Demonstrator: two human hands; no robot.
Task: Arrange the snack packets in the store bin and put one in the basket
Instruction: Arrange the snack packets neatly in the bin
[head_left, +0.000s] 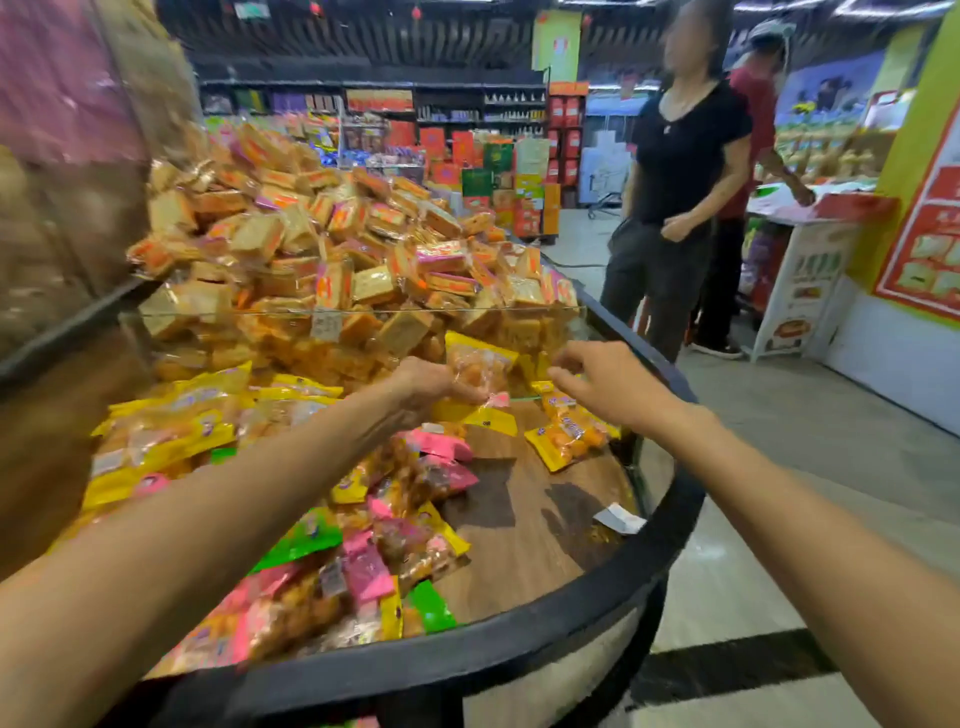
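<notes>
My left hand holds a yellow-topped snack packet upright over the far part of the store bin. My right hand hovers just to its right, fingers loosely bent, holding nothing. Another yellow packet lies on the bin's bare wooden floor below the right hand. Yellow, pink and green packets are heaped on the bin's left side. No basket shows in this view.
A glass divider separates this bin from a tall heap of orange-wrapped cakes. A white slip lies near the bin's right rim. Two people stand in the aisle to the right, beside a display stand.
</notes>
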